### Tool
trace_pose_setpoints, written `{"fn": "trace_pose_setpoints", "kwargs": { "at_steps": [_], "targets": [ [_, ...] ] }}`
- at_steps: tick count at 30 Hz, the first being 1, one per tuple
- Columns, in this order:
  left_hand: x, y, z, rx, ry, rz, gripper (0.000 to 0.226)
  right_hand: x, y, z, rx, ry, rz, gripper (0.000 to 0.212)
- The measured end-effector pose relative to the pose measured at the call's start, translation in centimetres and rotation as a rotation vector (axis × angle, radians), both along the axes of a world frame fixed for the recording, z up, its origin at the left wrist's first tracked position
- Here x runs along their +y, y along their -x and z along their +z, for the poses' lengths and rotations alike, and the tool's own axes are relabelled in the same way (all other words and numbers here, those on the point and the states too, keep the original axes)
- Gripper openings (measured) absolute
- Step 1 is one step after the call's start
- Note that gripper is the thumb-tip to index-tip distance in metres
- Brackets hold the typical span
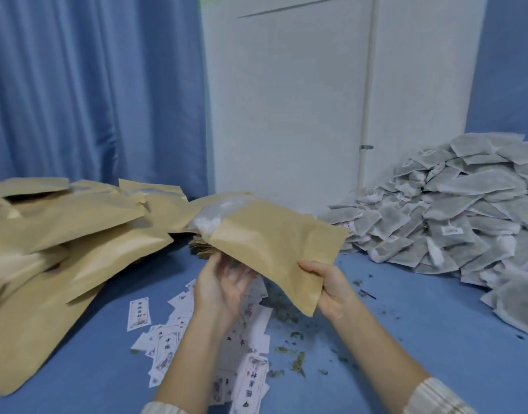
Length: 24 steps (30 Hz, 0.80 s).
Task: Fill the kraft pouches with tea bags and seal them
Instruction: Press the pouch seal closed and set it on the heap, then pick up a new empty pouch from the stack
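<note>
A kraft pouch (274, 243) is held tilted above the blue table, its clear window side showing at the upper left. My right hand (331, 288) grips its lower right edge. My left hand (223, 285) is under its lower left edge, palm up with fingers loosely curled against it. A big heap of grey tea bags (453, 216) lies on the right. A pile of filled kraft pouches (62, 243) covers the left. A stack of flat pouches (200, 249) lies behind my left hand, mostly hidden.
White printed labels (215, 348) are scattered on the blue tablecloth (406, 309) under my forearms. Green tea crumbs (295, 360) lie near them. A white door (286, 94) and blue curtain (92, 85) stand behind the table.
</note>
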<state>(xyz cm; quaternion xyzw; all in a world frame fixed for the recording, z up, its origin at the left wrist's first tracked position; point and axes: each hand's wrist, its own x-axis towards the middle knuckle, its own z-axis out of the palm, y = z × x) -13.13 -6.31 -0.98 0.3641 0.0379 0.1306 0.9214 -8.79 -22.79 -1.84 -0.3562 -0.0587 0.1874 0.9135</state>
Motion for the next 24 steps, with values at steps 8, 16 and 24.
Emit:
{"fn": "trace_pose_setpoints", "kwargs": {
  "at_steps": [8,16,24],
  "targets": [
    [12.3,-3.8,1.5,-0.028,-0.069,0.162,0.035,25.8,-5.5,10.4,-0.137,0.211,0.384,0.114],
    [13.3,-10.6,-1.1,0.135,0.004,0.061,0.035,27.6,-13.5,2.9,-0.226,0.67,0.124,0.039],
    [10.4,-14.6,-2.4,0.182,-0.001,-0.062,0.022,21.9,-19.5,-0.3,-0.932,1.342,-0.557,0.045]
  ]
}}
